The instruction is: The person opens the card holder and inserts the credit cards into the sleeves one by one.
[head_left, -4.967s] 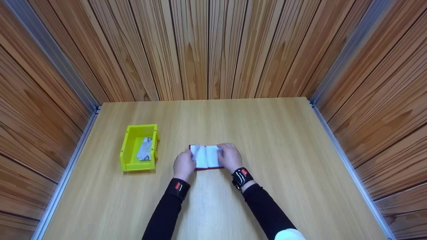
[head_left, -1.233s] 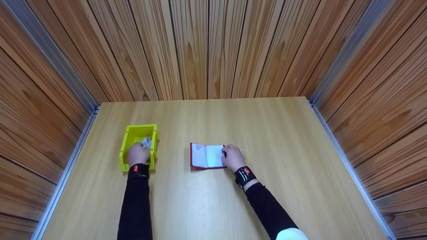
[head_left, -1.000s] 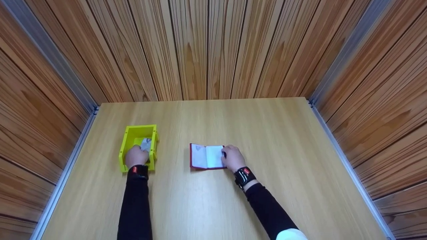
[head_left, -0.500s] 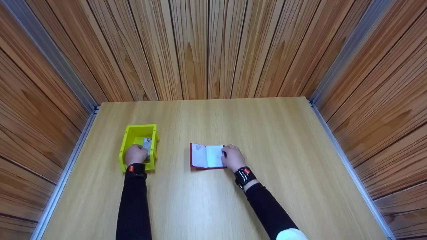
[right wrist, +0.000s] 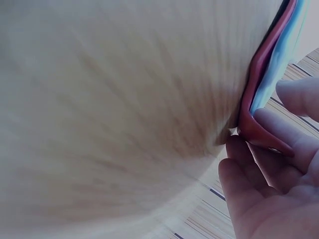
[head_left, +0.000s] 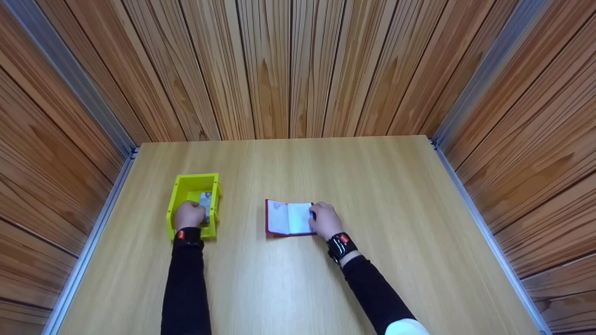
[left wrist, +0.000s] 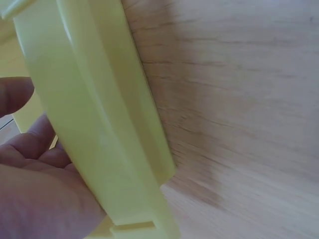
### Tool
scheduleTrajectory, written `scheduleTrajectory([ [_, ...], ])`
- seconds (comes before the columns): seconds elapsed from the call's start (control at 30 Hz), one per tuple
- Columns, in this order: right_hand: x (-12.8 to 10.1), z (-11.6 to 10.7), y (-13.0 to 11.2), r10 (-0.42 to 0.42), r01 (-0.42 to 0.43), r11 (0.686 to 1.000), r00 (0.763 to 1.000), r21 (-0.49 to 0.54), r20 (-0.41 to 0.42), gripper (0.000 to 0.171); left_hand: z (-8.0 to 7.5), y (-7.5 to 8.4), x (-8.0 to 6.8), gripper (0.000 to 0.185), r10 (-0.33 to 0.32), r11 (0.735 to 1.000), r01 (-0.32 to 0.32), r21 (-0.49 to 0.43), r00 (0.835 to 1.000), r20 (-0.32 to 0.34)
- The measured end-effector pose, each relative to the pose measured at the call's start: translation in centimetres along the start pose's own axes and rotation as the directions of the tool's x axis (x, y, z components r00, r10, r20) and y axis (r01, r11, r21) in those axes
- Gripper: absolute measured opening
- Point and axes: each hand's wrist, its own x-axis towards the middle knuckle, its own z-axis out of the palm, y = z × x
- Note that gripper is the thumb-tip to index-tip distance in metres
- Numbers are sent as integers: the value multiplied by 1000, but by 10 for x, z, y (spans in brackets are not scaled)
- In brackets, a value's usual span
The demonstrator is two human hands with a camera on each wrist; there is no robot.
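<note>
A small red card holder [head_left: 288, 217] lies spread open on the table, its pale sleeves facing up. My right hand [head_left: 325, 220] holds its right edge; in the right wrist view, the fingers [right wrist: 284, 127] curl about a red flap with a metal snap, while the thumb stands apart. To the left, my left hand [head_left: 189, 214] reaches down into a yellow-green bin [head_left: 179, 184]. Greyish printed cards or slips [head_left: 205, 200] lie there, right beside the fingers. In the left wrist view the bin's wall hides the fingertips, so any grip is unclear.
The light wooden table [head_left: 372, 186] extends around the bin and card holder. Wood-plank panels [head_left: 307, 70] close off the back and sides, with grey metal strips [head_left: 484, 237] along the side edges.
Five seconds ago both hands were on the card holder; my left hand has since moved into the bin. Over the last second it shifted slightly left, and the grey slips turned straighter. My right hand stayed put.
</note>
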Motion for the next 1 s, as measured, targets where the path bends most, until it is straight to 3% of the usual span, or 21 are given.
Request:
scheduleTrajectory([
  [0.1,-1,0,0,-26,26,1000,999,14,-25,28,-1,0,0,44,9,1000,-9,5,1000,-9],
  [0.3,0,5,5,-84,83,996,993,-6,-82,26,-2,-1,-2,41,78,996,-74,49,993,-93],
  [0.5,0,1,1,-42,42,999,999,-4,-29,27,-1,2,-3,39,76,997,-72,35,987,-138],
  [0.87,0,-1,0,-7,7,1000,1000,7,4,29,3,3,-2,34,92,995,-95,-17,987,-128],
  [1.0,0,-1,-1,4,-4,1000,1000,11,13,29,1,5,-4,34,77,997,-80,-13,985,-154],
])
